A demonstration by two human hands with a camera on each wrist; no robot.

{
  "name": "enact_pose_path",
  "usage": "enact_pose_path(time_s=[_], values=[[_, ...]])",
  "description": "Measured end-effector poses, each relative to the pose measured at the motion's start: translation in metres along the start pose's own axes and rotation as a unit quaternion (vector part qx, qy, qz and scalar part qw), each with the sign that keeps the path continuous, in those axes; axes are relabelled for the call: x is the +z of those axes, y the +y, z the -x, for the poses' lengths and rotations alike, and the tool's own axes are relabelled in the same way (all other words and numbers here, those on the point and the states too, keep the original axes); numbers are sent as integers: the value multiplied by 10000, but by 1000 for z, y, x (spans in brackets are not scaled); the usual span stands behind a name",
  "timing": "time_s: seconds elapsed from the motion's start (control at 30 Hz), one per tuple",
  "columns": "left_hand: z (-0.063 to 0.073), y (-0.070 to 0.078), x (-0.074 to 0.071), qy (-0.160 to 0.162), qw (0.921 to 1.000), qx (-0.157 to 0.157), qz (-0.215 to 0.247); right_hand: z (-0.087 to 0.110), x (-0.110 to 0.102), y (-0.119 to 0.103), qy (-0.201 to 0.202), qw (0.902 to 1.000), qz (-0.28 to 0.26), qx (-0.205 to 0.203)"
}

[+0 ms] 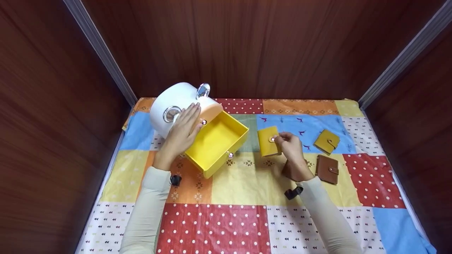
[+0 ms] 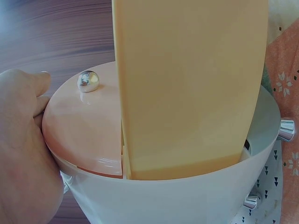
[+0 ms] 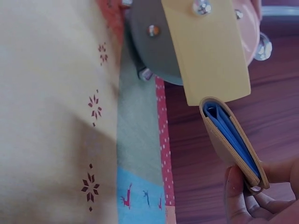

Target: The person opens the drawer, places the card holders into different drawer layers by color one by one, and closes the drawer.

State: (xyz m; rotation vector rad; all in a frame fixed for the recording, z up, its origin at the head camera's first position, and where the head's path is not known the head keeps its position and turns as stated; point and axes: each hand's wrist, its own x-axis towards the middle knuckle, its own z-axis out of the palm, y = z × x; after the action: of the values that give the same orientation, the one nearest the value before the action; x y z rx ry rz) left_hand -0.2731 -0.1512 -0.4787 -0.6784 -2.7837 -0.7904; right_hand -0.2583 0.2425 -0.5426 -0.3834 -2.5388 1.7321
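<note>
Pinching the clasp side of a yellow card wallet, the right hand has its thumb and fingers closed together on the edge, right of centre in the head view. The wallet extends to the left of those fingertips, tall side upright in the frame, and appears raised off the cloth. In the right wrist view it sits at lower right, slightly spread, with blue inner sleeves showing between its covers and the fingers at its lower end.

Left of centre, the left hand lies with fingers extended on a white rounded case, grasping nothing; the wallet is well apart from it, across to the right. Beside this hand, a yellow drawer stands pulled out of the case, angled toward the wallet, a crystal knob on its front. A peach front panel sits just above the drawer, near the fingers, and chrome fittings project from the case.

Under the right wrist, a dark brown wallet is partly hidden. Farther right lie a brown wallet and, above it, a mustard wallet, both fastened. Patchwork cloth spreads beneath everything, with wood-grain panels across the top of the frame.
</note>
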Motion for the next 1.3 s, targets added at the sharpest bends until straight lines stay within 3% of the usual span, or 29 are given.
enact_pose_path(time_s=[1.3], values=[[0,-1,2,41,10000,22,27,2,-8,-32,-161,9993,-121,-323]])
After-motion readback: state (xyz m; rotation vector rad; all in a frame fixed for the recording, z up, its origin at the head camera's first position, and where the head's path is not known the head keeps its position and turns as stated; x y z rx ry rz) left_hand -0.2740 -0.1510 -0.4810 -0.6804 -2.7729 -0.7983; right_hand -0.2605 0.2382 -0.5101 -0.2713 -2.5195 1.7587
